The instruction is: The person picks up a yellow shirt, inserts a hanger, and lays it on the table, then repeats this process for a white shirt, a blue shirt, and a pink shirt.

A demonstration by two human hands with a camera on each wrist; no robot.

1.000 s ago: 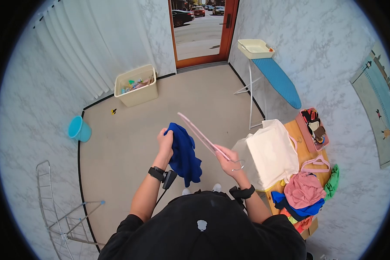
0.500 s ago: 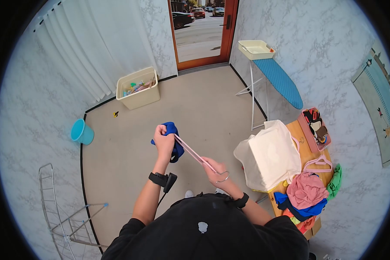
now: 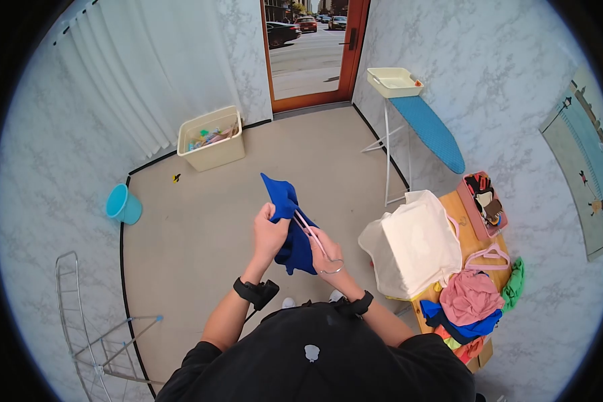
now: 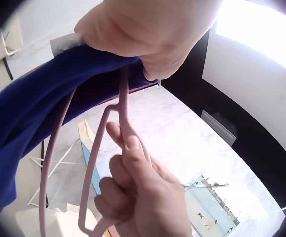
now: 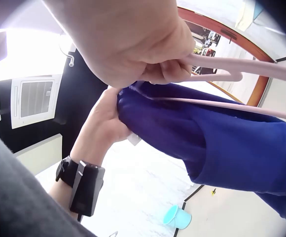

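My left hand [image 3: 269,234] pinches the edge of a blue cloth garment [image 3: 297,258] in front of my body. The garment hangs in loose folds, and its exact kind is unclear. In my right hand [image 3: 325,251] I grip a pink clothes hanger [image 3: 304,224] near its neck, the metal hook pointing back toward me. Seen from the left wrist, the hanger's arms [image 4: 54,148] run up under the garment's edge, their far end hidden by cloth. The right wrist view shows one hanger bar lying along the blue fabric [image 5: 241,148], close by the left hand [image 5: 101,123].
A wooden table [image 3: 453,201] at right bears white cloth [image 3: 419,244], a pink garment [image 3: 472,295], another hanger [image 3: 488,256] and a pink bin [image 3: 484,204]. Beyond stands an ironing board [image 3: 430,130]. A cream tub [image 3: 211,154], blue bucket [image 3: 124,206] and metal drying rack [image 3: 100,368] stand left.
The hands have come closer together. The hanger, earlier apart from the garment, now has its far end in among the blue cloth. The left hand has shifted its hold on the garment.
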